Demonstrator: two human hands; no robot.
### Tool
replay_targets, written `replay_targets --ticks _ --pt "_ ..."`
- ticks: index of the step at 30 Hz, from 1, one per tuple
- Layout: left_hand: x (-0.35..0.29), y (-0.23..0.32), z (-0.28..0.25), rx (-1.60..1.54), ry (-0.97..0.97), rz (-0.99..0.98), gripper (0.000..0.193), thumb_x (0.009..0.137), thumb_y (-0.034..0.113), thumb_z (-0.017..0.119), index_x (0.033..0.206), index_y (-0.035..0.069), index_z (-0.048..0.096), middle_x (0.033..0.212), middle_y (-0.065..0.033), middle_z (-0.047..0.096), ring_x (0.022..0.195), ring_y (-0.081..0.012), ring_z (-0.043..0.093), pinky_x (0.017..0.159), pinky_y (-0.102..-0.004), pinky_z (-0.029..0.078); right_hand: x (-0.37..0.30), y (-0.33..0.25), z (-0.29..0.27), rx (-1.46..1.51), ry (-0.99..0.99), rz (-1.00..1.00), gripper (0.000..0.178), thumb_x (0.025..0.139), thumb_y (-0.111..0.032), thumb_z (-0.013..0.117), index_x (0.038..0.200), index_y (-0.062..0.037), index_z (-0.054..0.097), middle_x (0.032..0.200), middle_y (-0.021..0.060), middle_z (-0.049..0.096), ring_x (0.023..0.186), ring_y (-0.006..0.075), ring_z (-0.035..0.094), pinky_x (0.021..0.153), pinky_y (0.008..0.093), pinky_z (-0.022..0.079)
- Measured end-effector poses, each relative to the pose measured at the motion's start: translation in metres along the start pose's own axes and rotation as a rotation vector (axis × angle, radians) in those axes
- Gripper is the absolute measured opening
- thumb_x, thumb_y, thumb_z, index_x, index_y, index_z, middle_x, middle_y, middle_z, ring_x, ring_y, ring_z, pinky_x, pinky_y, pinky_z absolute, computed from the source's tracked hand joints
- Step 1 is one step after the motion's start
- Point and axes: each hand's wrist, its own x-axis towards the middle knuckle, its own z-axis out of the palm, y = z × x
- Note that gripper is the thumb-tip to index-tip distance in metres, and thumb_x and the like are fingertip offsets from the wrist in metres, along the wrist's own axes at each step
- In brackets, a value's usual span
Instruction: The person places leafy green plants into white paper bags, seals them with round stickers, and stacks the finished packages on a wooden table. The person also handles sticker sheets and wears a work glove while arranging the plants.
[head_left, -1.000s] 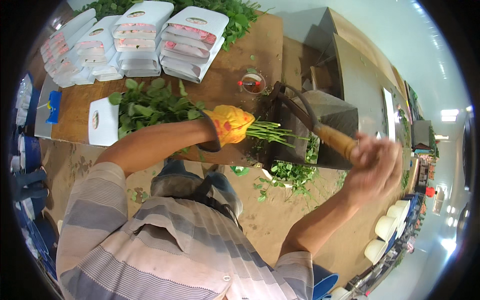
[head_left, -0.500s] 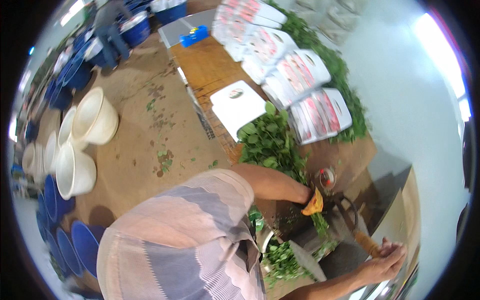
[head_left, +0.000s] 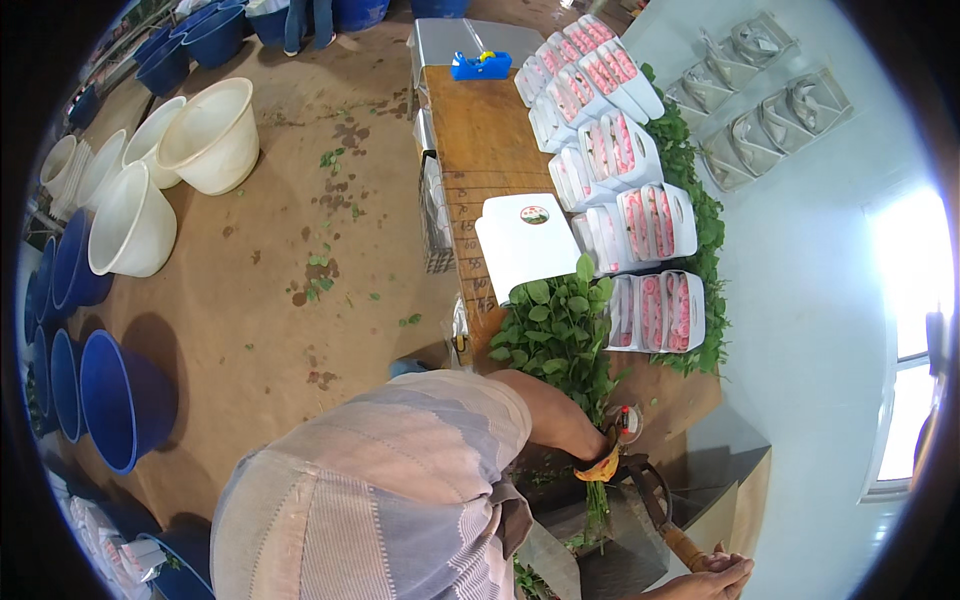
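Observation:
My left hand (head_left: pixel 601 464), in an orange-yellow glove, grips a bunch of leafy green stems (head_left: pixel 556 335) that lies on the wooden table (head_left: pixel 485 140). The cut ends of the stems (head_left: pixel 597 517) stick out past the glove, beside the dark blade of a lever cutter (head_left: pixel 648 487). My right hand (head_left: pixel 716 576), at the lower edge, is closed on the cutter's wooden handle (head_left: pixel 685 547). My striped shirt hides the left arm above the elbow.
Rows of white packs with pink print (head_left: pixel 640 225) line the table over more greens, beside a plain white pack (head_left: pixel 525 240) and a blue tape dispenser (head_left: pixel 478 66). White tubs (head_left: pixel 205 135) and blue tubs (head_left: pixel 120 400) stand on the dirt floor. Another person's legs (head_left: pixel 305 18) are at the top.
The view has swung round, so the table now runs up the picture and the floor with tubs shows. Both hands keep their holds on the bunch and the cutter handle.

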Motion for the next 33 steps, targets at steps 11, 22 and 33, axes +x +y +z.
replay_targets --ticks 11,22,33 --pt "0.003 -0.011 0.008 0.072 -0.021 0.072 0.030 0.083 0.027 0.063 0.101 0.005 0.073 0.106 -0.0170 0.070 0.096 -0.0327 0.068 0.082 -0.0430 0.053 -0.023 -0.002 -0.008 0.006 0.026 -0.005 0.040 0.100 -0.023 0.055 0.065 -0.0048 0.047 0.055 0.0008 0.040 0.047 0.0128 0.036 0.042 0.0297 0.030" --pt "-0.037 -0.001 -0.005 0.041 0.047 -0.039 0.023 0.080 0.026 0.062 0.090 0.010 0.075 0.098 -0.0123 0.074 0.090 -0.0323 0.071 0.074 -0.0454 0.057 -0.065 -0.015 -0.013 -0.001 0.063 0.048 0.050 0.100 -0.029 0.059 0.060 -0.0090 0.036 0.053 -0.0002 0.032 0.046 0.0135 0.037 0.043 0.0289 0.032" --pt "-0.044 -0.021 0.004 -0.159 0.147 -0.081 0.016 0.078 0.025 0.063 0.076 0.009 0.064 0.074 -0.0104 0.062 0.064 -0.0297 0.061 0.057 -0.0453 0.048 -0.090 0.013 -0.047 -0.653 0.015 -0.199 0.041 0.098 -0.039 0.061 0.080 -0.0048 0.048 0.063 0.0056 0.049 0.054 0.0239 0.047 0.054 0.0364 0.042"
